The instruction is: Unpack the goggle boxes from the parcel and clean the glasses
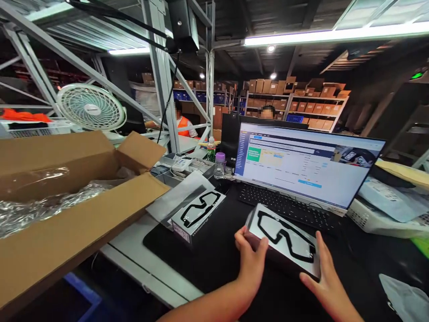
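Between my two hands, over the black desk mat, is a white product box point(272, 239) with a thick black track-shaped outline printed on its top. My left hand point(251, 257) grips its left end, thumb along the near edge. At the right end my right hand point(323, 273) holds it, fingers along the far side and thumb at the near corner. A second box point(196, 217) with the same print lies to the left, partly on a clear plastic bag point(177, 197). The undersides of both boxes are hidden.
A large open carton point(83, 221) with clear plastic wrap inside stands at left. Behind my hands are a keyboard point(284, 203) and a lit monitor point(301, 156). A purple-capped bottle point(220, 166) stands beside the monitor. At right is a white basket point(372, 219) with bags. Two people sit beyond.
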Tool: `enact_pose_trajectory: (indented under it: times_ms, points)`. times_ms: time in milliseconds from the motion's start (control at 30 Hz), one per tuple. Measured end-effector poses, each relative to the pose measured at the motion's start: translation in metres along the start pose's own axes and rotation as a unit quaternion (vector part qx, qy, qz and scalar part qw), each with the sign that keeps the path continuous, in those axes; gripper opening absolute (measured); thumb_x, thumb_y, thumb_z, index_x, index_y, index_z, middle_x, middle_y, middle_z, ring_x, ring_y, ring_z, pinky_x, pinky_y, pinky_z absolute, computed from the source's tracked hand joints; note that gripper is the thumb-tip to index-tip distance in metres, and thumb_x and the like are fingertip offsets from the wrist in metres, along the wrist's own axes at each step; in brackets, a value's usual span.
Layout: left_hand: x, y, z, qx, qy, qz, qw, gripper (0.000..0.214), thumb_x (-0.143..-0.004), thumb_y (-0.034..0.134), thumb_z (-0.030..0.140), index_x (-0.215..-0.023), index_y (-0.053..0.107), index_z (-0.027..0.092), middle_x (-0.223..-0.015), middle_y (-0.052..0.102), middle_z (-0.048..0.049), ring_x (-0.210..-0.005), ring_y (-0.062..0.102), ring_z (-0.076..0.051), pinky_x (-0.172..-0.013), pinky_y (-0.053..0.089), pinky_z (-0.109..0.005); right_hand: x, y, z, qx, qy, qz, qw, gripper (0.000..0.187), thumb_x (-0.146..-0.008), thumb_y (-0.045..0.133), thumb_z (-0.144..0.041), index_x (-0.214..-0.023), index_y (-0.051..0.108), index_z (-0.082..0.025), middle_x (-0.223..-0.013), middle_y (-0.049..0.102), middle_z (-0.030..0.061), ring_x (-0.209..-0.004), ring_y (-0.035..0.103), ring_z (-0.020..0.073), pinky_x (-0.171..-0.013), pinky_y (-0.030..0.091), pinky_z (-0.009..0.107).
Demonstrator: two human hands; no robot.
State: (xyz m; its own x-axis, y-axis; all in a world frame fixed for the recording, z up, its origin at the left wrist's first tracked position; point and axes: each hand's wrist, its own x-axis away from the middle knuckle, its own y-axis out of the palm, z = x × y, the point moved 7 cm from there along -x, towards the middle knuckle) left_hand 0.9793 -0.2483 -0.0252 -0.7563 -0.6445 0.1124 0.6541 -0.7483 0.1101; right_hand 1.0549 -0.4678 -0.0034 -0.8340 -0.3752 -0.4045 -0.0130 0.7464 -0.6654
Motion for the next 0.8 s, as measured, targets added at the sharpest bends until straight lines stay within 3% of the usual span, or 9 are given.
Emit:
enact_pose_trajectory:
  times_ms: [100, 200, 300, 367, 467, 533, 633, 700, 800]
  points:
    - [0.004, 0.003, -0.001, -0.011, 0.009, -0.022, 1.0, 0.072, -0.077, 0.064, 0.048, -0.129, 0.025, 0.017, -0.146, 0.029, -0.0211, -0.137, 0.038, -0.027, -0.118, 0.029, -0.039, -0.004, 0.018, -0.008, 0.018, 0.008, -0.005, 1.0, 0.108, -0.085, 0.058, -0.066, -0.161, -0.008, -0.027, -0.169, 0.004, 0.0124, -0.154, 0.011, 0.0395, -0.12, 0.023, 0.065]
    - [-0.001, 0.001, -0.003, -0.022, 0.004, -0.041, 0.999, 0.076, -0.078, 0.062, 0.047, -0.133, 0.021, 0.015, -0.146, 0.028, -0.0228, -0.139, 0.036, -0.027, -0.119, 0.029, -0.038, -0.025, 0.017, -0.008, 0.044, -0.027, -0.036, 0.998, 0.102, -0.083, 0.063, -0.06, -0.161, 0.005, -0.029, -0.168, 0.009, 0.0106, -0.153, 0.015, 0.0382, -0.121, 0.025, 0.062]
    - [-0.004, 0.001, -0.003, -0.037, -0.001, -0.092, 0.995, 0.076, -0.077, 0.064, 0.042, -0.137, 0.026, 0.014, -0.144, 0.035, -0.0206, -0.136, 0.043, -0.026, -0.115, 0.035, -0.037, -0.053, 0.009, 0.011, 0.062, -0.049, -0.089, 0.993, 0.089, -0.077, 0.068, -0.055, -0.154, 0.035, -0.025, -0.159, 0.033, 0.0139, -0.146, 0.035, 0.0384, -0.119, 0.032, 0.056]
    - [-0.002, 0.001, -0.002, -0.052, -0.014, -0.129, 0.99, 0.075, -0.072, 0.07, 0.037, -0.135, 0.037, 0.014, -0.144, 0.037, -0.0212, -0.133, 0.047, -0.031, -0.114, 0.037, -0.043, -0.068, -0.001, 0.031, 0.08, -0.044, -0.099, 0.991, 0.087, -0.07, 0.073, -0.055, -0.147, 0.046, -0.024, -0.15, 0.045, 0.0144, -0.138, 0.046, 0.0388, -0.117, 0.037, 0.053]
    - [0.004, -0.008, 0.015, -0.121, 0.05, -0.136, 0.982, 0.08, -0.066, 0.075, 0.029, -0.139, 0.044, 0.018, -0.16, 0.015, -0.0202, -0.147, 0.028, -0.04, -0.12, 0.028, -0.054, -0.081, -0.014, 0.059, 0.103, -0.024, -0.082, 0.991, 0.094, -0.066, 0.076, -0.061, -0.147, 0.047, -0.023, -0.148, 0.049, 0.0153, -0.136, 0.048, 0.041, -0.116, 0.037, 0.056]
    - [0.012, -0.025, 0.04, -0.207, 0.196, -0.082, 0.955, 0.08, -0.071, 0.073, 0.026, -0.144, 0.04, 0.026, -0.164, 0.005, -0.0136, -0.153, 0.01, -0.043, -0.121, 0.024, -0.061, -0.082, -0.017, 0.074, 0.108, -0.008, -0.084, 0.991, 0.097, -0.065, 0.075, -0.065, -0.147, 0.046, -0.022, -0.148, 0.051, 0.017, -0.136, 0.048, 0.0427, -0.114, 0.038, 0.058]
    - [0.03, -0.075, 0.072, -0.296, 0.414, 0.115, 0.853, 0.074, -0.079, 0.069, 0.022, -0.144, 0.036, 0.028, -0.16, 0.018, -0.0154, -0.152, 0.013, -0.042, -0.118, 0.026, -0.067, -0.083, -0.016, 0.089, 0.113, -0.003, -0.078, 0.99, 0.095, -0.067, 0.072, -0.068, -0.146, 0.048, -0.02, -0.149, 0.051, 0.0171, -0.139, 0.045, 0.0432, -0.112, 0.041, 0.058]
    - [0.03, -0.119, 0.074, -0.313, 0.444, 0.246, 0.803, 0.085, -0.077, 0.075, 0.026, -0.147, 0.028, 0.022, -0.156, 0.024, -0.022, -0.148, 0.025, -0.041, -0.118, 0.025, -0.069, -0.086, -0.015, 0.098, 0.121, -0.003, -0.066, 0.99, 0.092, -0.067, 0.072, -0.069, -0.143, 0.05, -0.021, -0.148, 0.052, 0.0165, -0.139, 0.045, 0.0425, -0.111, 0.043, 0.058]
    - [0.005, -0.179, 0.058, -0.354, 0.356, 0.336, 0.797, 0.13, -0.058, 0.09, 0.038, -0.154, 0.006, 0.012, -0.156, 0.023, -0.0308, -0.149, 0.022, -0.047, -0.119, 0.018, -0.071, -0.091, -0.01, 0.108, 0.125, -0.013, -0.078, 0.989, 0.087, -0.067, 0.071, -0.068, -0.14, 0.055, -0.022, -0.15, 0.05, 0.017, -0.138, 0.047, 0.0417, -0.112, 0.044, 0.057]
